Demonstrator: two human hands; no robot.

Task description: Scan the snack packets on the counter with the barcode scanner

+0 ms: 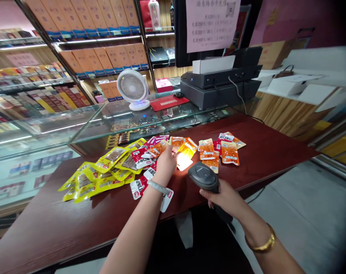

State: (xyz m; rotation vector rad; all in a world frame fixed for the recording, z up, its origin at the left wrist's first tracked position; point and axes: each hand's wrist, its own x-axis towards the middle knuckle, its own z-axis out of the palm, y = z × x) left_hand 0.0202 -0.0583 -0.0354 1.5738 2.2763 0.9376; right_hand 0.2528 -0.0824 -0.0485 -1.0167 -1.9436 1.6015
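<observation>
L hand (166, 161) pinches lit orange pkt (187, 150) by L edge; long side slants away, up-L of scanner (204, 176) gripped in R hand (226, 195).

1. I see a glossy dark red table (268, 148).
2. At left on it, I see yellow packs (111, 156) heaped, overlapping.
3. Just beside them, I make out red packs (136, 186).
4. Farther right, I find orange packs (206, 149) clustered, several overlapping.
</observation>
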